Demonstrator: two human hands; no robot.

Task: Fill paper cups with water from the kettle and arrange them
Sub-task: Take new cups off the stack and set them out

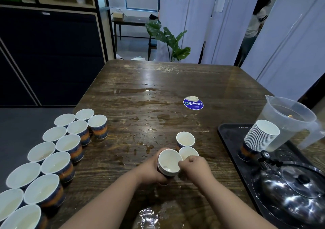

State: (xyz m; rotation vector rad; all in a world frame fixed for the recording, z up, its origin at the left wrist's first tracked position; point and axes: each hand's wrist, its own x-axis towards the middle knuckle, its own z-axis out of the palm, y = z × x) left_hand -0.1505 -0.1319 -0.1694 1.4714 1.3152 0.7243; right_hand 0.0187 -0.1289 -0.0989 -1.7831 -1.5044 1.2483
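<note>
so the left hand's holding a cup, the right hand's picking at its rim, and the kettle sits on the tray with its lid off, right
Not quite: the head view shows the kettle with its lid on. The rest holds: the left hand holds a cup, the right hand picks at its rim, and the kettle sits on the tray.

The left hand (151,171) grips a small nested stack of paper cups (168,163), tilted toward the camera, while the right hand (195,167) pinches the rim of the top cup; just beyond the right hand two single paper cups (185,139) stand touching on the wet wooden table (158,88). Well to the left of the left hand, two rows of filled cups (58,151) run along the table edge. To the right of the right hand a black tray (226,133) holds a tall cup stack (260,137), a clear plastic pitcher (288,116) and a steel kettle (292,190), and farther beyond lies a blue sticker (193,103).
</note>
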